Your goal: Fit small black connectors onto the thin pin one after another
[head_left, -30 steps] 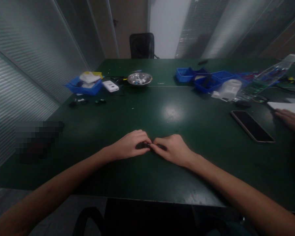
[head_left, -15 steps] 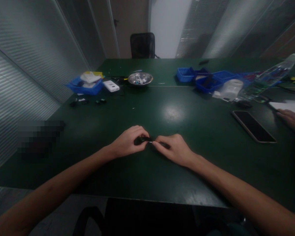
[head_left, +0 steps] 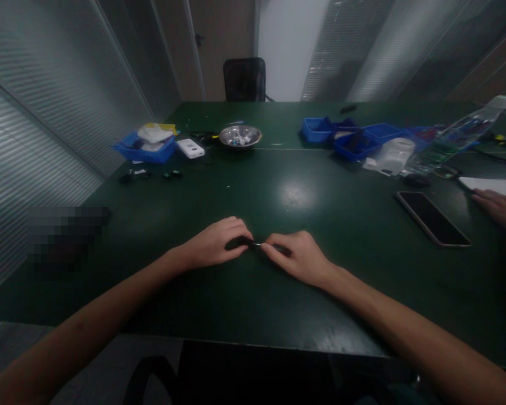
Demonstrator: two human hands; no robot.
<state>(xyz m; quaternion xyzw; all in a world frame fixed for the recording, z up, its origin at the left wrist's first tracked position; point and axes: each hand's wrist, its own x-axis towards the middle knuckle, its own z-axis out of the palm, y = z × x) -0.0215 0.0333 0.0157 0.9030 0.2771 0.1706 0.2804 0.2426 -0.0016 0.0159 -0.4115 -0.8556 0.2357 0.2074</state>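
My left hand point(head_left: 219, 242) is closed around a small dark piece point(head_left: 236, 242), low over the green table. Its exact kind is hard to make out, as the fingers cover part of it. Facing it, my right hand point(head_left: 303, 254) pinches a slim tool point(head_left: 257, 244) with a shiny metal tip and a dark handle. The tip points left, at the end of the dark piece; whether they touch, I cannot tell.
On the right lie a phone point(head_left: 433, 219) and another person's hand point(head_left: 497, 207) by a white sheet. Farther back stand blue bins point(head_left: 316, 130), a clear plastic bottle point(head_left: 459, 138), a metal bowl point(head_left: 240, 145) and a white device point(head_left: 190, 148). Small dark parts point(head_left: 172, 174) sit at left.
My left hand has shifted slightly left with the dark piece, widening the space between the hands. My right hand stays almost where it was.
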